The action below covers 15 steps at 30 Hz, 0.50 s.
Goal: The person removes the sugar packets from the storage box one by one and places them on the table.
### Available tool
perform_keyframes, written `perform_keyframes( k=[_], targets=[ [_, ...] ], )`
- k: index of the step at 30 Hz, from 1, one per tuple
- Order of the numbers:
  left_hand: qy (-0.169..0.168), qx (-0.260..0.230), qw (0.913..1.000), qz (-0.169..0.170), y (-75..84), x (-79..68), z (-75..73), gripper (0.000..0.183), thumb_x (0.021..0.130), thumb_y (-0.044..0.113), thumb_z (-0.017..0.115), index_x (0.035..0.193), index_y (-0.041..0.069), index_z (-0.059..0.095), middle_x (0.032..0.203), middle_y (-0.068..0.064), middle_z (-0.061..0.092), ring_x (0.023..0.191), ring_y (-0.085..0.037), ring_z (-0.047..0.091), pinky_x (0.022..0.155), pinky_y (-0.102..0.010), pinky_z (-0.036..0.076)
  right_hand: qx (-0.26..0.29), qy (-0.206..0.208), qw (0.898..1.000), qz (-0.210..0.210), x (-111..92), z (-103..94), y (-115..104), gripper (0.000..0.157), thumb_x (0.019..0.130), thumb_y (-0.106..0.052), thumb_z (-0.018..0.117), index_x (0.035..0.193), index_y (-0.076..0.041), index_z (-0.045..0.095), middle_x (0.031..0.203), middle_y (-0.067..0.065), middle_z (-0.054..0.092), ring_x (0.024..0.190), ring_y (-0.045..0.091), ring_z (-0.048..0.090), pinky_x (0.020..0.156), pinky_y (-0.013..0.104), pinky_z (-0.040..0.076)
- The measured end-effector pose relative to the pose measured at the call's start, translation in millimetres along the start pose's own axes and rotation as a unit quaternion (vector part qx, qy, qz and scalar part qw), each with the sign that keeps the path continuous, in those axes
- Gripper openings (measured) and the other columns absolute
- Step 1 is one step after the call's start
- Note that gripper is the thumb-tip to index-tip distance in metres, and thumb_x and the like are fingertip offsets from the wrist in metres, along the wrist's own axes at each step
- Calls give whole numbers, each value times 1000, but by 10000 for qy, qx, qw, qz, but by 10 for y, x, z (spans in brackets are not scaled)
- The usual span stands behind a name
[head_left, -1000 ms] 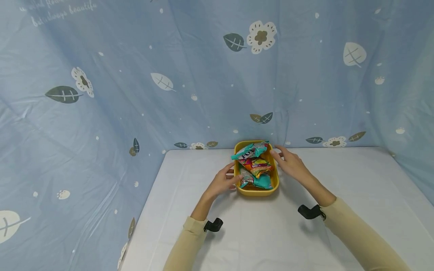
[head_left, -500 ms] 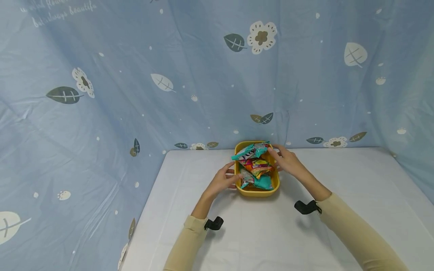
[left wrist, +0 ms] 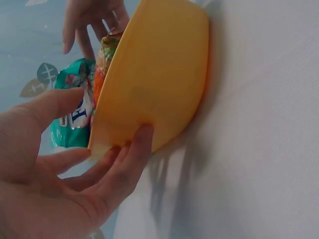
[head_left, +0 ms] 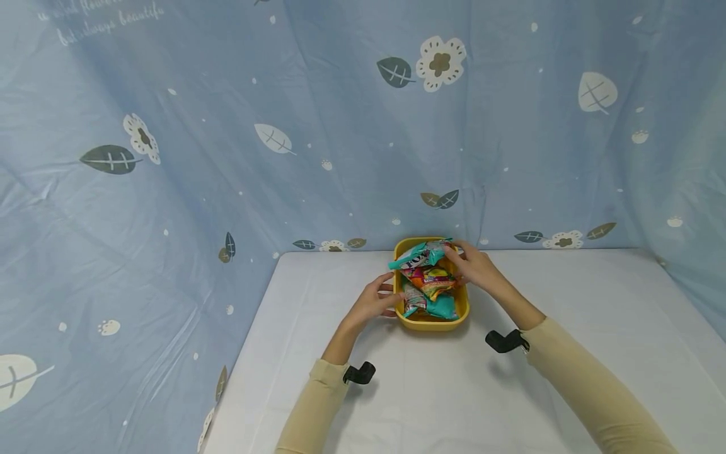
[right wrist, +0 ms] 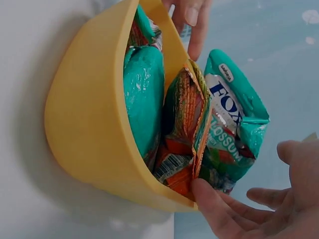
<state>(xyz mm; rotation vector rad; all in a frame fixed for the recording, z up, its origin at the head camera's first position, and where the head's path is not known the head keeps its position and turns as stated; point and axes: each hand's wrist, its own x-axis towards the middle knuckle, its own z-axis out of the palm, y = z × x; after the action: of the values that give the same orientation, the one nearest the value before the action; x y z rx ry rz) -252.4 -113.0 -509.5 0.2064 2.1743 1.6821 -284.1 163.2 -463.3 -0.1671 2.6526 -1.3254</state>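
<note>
A yellow plastic basket (head_left: 432,326) stands on the table, holding several snack packs. At its far end lies a teal FOX'S pack (head_left: 422,253) that pokes above the rim; an orange pack (head_left: 432,281) is in the middle and another teal pack (head_left: 442,307) nearest me. My left hand (head_left: 370,304) is at the basket's left side, fingertips on the outer wall (left wrist: 154,69), thumb apart over the rim. My right hand (head_left: 476,268) reaches over the right rim; in the right wrist view one fingertip (right wrist: 207,196) meets the rim beside the orange pack (right wrist: 184,112), fingers loosely spread.
The table has a white cover (head_left: 420,391). A blue curtain (head_left: 351,113) with leaves and flowers hangs close behind the basket and along the left. Small black cameras (head_left: 360,373) sit on both wrists.
My right hand has moved left from outside the basket's right rim to over it, close to the upper teal pack. My left hand and the basket have hardly moved.
</note>
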Motion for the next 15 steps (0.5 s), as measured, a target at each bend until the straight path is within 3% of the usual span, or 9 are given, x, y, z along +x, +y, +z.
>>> perform_keyframes(
  k=[9, 15],
  targets=[
    [39, -44, 9999, -92, -29, 56, -9, 69, 91, 25, 69, 152, 19, 35, 137, -21, 50, 108, -30, 64, 74, -39, 64, -55, -56, 10000, -5, 61, -12, 16, 72, 102, -53, 39, 151, -2, 29, 127, 34, 58, 87, 31, 72, 77, 45, 63],
    [34, -147, 9998, -162, -30, 96, -21, 67, 91, 20, 68, 151, 20, 36, 136, -21, 50, 102, -29, 66, 73, -39, 64, 338, -148, 9993, 91, 129, 19, 12, 69, 102, -51, 41, 149, -1, 33, 127, 34, 56, 94, 35, 71, 76, 40, 64]
  ],
)
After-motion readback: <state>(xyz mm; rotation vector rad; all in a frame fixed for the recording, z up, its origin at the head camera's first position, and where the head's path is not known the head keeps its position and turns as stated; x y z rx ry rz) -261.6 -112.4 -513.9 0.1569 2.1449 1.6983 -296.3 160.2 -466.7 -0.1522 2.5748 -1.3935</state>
